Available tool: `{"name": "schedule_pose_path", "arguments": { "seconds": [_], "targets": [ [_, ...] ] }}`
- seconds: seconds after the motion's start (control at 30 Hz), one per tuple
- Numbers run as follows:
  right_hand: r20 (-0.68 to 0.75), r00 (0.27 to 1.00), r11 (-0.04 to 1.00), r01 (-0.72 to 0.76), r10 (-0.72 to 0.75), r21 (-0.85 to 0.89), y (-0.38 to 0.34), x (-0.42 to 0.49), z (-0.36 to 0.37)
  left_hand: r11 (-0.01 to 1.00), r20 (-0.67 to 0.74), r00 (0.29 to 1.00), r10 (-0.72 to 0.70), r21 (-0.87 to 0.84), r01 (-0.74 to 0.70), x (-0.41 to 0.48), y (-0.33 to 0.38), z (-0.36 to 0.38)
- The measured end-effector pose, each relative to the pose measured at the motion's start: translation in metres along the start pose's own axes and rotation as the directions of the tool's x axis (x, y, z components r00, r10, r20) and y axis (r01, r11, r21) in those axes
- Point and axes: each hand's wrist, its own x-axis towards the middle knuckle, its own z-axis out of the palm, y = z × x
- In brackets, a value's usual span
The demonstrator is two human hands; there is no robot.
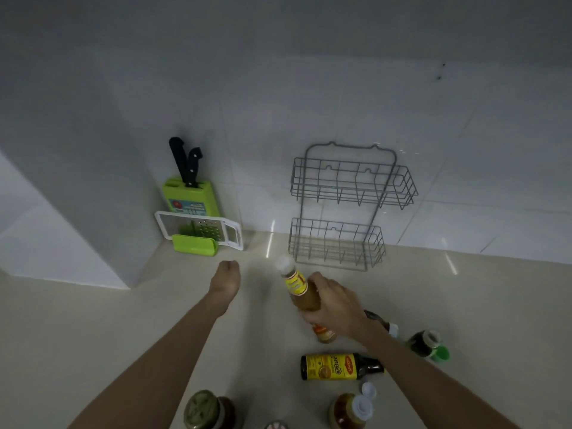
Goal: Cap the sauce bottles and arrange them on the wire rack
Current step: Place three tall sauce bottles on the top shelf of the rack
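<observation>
My right hand [335, 303] grips an orange-brown sauce bottle [298, 287] with a yellow label and a white cap, held tilted above the counter just in front of the grey wire rack [346, 209]. The rack leans against the tiled wall with two bare baskets. My left hand [227, 278] hovers to the left of the bottle, fingers curled, holding nothing. A dark bottle with a yellow label [339, 366] lies on its side near my right forearm. A dark bottle with a green cap [428, 345] lies at the right.
A green knife block [188, 193] with two black-handled knives and a white grater [201, 230] stand in the left corner. Jars and bottles [349, 410] stand along the near edge, including a lidded jar [204, 410]. A loose white cap [369, 390] lies beside them.
</observation>
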Motion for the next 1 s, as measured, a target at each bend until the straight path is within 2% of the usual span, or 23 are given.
{"name": "schedule_pose_path", "arguments": {
  "seconds": [0.07, 0.17, 0.27, 0.33, 0.4, 0.47, 0.53, 0.73, 1.0],
  "targets": [
    [-0.152, 0.984, 0.968, -0.057, 0.097, 0.244, -0.006, 0.000, -0.025, 0.995, 0.024, 0.995, 0.094, -0.035, -0.093, 0.000, 0.021, 0.000],
    [-0.390, 0.907, 0.879, 0.051, 0.158, 0.475, -0.022, 0.010, -0.074, 0.968, 0.071, 0.971, 0.228, -0.123, -0.219, -0.001, 0.064, 0.003],
    [-0.598, 0.780, 0.810, 0.224, 0.184, 0.542, -0.044, 0.026, -0.128, 0.923, 0.144, 0.923, 0.357, -0.203, -0.325, -0.004, 0.109, 0.007],
    [-0.713, 0.675, 0.790, 0.327, 0.189, 0.518, -0.057, 0.039, -0.155, 0.899, 0.215, 0.886, 0.410, -0.260, -0.353, -0.005, 0.133, 0.012],
    [-0.786, 0.588, 0.783, 0.391, 0.192, 0.484, -0.067, 0.053, -0.172, 0.885, 0.273, 0.856, 0.439, -0.294, -0.360, -0.005, 0.150, 0.017],
    [-0.807, 0.552, 0.761, 0.427, 0.209, 0.489, -0.071, 0.070, -0.179, 0.888, 0.313, 0.844, 0.436, -0.303, -0.346, -0.004, 0.159, 0.023],
    [-0.800, 0.558, 0.760, 0.417, 0.220, 0.499, -0.072, 0.088, -0.181, 0.892, 0.339, 0.839, 0.425, -0.317, -0.323, -0.002, 0.161, 0.029],
    [-0.729, 0.667, 0.856, 0.278, 0.154, 0.436, -0.061, 0.126, -0.175, 0.893, 0.367, 0.834, 0.412, -0.343, -0.290, 0.004, 0.157, 0.036],
    [-0.689, 0.711, 0.921, 0.160, 0.142, 0.355, -0.065, 0.142, -0.169, 0.885, 0.387, 0.818, 0.425, -0.364, -0.288, 0.001, 0.157, 0.033]
  ]
}}
